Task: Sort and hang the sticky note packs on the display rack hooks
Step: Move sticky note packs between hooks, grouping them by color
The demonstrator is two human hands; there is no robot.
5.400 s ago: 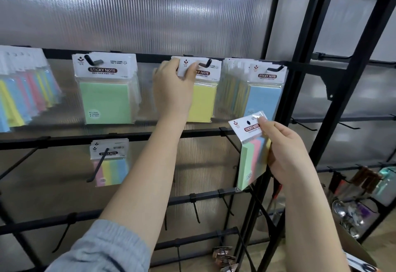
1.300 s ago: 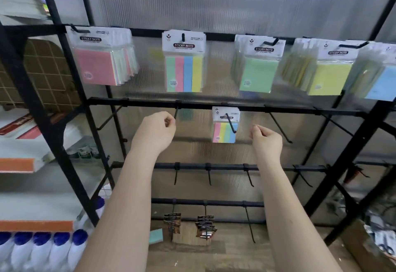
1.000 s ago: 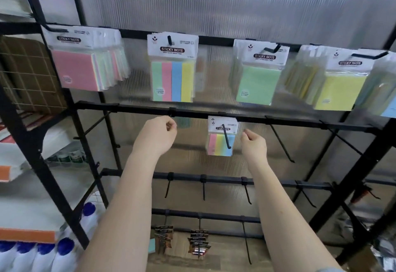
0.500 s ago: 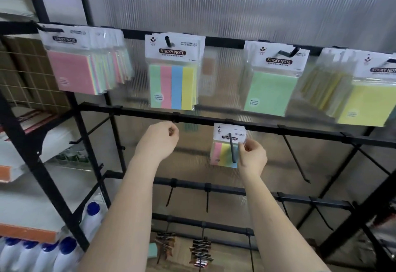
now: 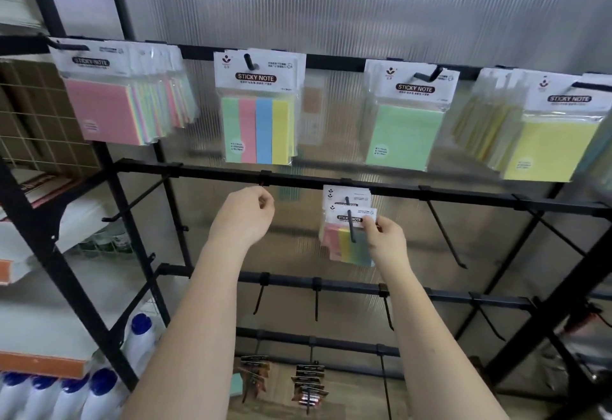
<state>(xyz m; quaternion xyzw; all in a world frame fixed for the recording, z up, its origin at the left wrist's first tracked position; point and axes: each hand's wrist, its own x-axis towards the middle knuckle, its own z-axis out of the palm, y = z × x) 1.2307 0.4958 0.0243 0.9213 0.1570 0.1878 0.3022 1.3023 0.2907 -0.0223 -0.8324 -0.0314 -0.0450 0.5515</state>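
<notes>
Hanging step | right hand pinches the striped pack by its header, already threaded on the hook under the second rail | left hand curled below that rail, holding nothing I can see | next, I'd say: slide pack back, release | header reads "STICKY NOTE"

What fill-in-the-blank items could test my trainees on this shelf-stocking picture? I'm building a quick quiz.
1. The right hand pinches the header card of the small striped pack on the ____ rail's hook.
2. The left hand holds ____ pack.
3. On the top rail, the four-stripe pack hangs between the pink pack and the ____ pack.

Missing words: second; no; green
</notes>
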